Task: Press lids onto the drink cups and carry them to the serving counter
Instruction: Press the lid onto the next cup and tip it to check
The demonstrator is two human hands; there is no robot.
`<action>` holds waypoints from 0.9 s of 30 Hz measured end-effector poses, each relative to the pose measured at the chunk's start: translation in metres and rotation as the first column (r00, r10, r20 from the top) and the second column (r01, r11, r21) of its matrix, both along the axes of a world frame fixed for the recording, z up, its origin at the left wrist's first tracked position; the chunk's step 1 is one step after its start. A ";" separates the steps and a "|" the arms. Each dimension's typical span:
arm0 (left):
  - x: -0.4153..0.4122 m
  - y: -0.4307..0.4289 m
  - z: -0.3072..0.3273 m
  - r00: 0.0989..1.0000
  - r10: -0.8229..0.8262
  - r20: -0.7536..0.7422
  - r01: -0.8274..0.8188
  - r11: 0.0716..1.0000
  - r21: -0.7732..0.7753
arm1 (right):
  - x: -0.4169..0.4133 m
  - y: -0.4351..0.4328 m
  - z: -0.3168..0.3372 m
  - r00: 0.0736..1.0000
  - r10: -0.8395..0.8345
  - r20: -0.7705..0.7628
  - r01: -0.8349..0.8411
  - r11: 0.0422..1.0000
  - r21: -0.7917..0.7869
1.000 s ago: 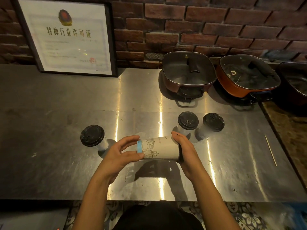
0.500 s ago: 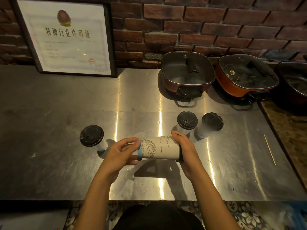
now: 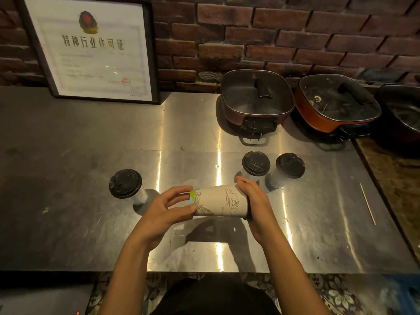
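Steel table (image 3: 68,201) is carrying three lidded cups, while a paper cup (image 3: 221,201) is hanging sideways above its front edge, left hand (image 3: 168,212) and right hand (image 3: 254,201) fingers clamping its ends; any contents risk spilling.

Bare forearms, no sleeves showing; dark garment (image 3: 216,296) at bottom edge.

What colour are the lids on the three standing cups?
Black, all three lids; the head view shows them.
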State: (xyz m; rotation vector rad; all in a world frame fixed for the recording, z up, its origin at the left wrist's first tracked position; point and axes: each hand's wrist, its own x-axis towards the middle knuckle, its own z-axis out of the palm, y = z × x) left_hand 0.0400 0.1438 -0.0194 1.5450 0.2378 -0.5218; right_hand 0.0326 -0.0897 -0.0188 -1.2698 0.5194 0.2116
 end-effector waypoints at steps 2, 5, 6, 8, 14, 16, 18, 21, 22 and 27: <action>0.000 -0.003 0.003 1.000 0.007 -0.022 -0.007 1.000 -0.005 | -0.001 -0.001 0.000 1.000 -0.002 0.005 0.002 1.000 0.003; -0.001 -0.006 0.005 0.998 0.024 -0.062 -0.024 1.000 0.001 | -0.002 0.000 -0.001 1.000 0.001 0.017 0.000 1.000 -0.024; -0.001 -0.005 0.005 0.999 0.017 -0.050 -0.017 1.000 -0.003 | -0.002 0.000 -0.002 1.000 0.005 0.018 -0.004 0.999 -0.041; -0.003 -0.003 0.005 1.000 0.001 -0.008 -0.001 1.000 -0.012 | -0.002 0.000 -0.003 1.000 0.003 0.013 -0.003 0.999 -0.052; -0.003 -0.006 0.006 0.999 0.027 -0.043 -0.028 0.999 -0.030 | -0.003 0.001 -0.002 1.000 0.001 0.011 0.000 0.999 -0.051; -0.003 -0.006 0.007 0.999 0.020 -0.027 -0.021 0.999 -0.039 | -0.003 0.002 -0.003 1.000 0.006 0.015 -0.004 0.998 -0.070; -0.005 -0.004 0.007 1.000 0.000 0.023 0.000 1.000 -0.016 | -0.002 0.002 -0.003 1.000 0.001 0.015 0.000 0.997 -0.081; -0.004 -0.005 0.007 1.000 0.024 0.010 -0.024 1.000 -0.008 | -0.001 0.003 -0.004 1.000 -0.007 0.008 0.007 0.996 -0.084; -0.003 -0.006 0.008 0.999 0.039 -0.010 -0.039 0.999 -0.013 | -0.001 0.003 -0.005 1.000 -0.004 0.010 0.005 0.996 -0.091; -0.003 -0.002 0.006 0.999 0.036 0.028 -0.036 0.999 -0.033 | -0.001 0.002 -0.003 1.000 -0.007 0.025 0.009 0.997 -0.083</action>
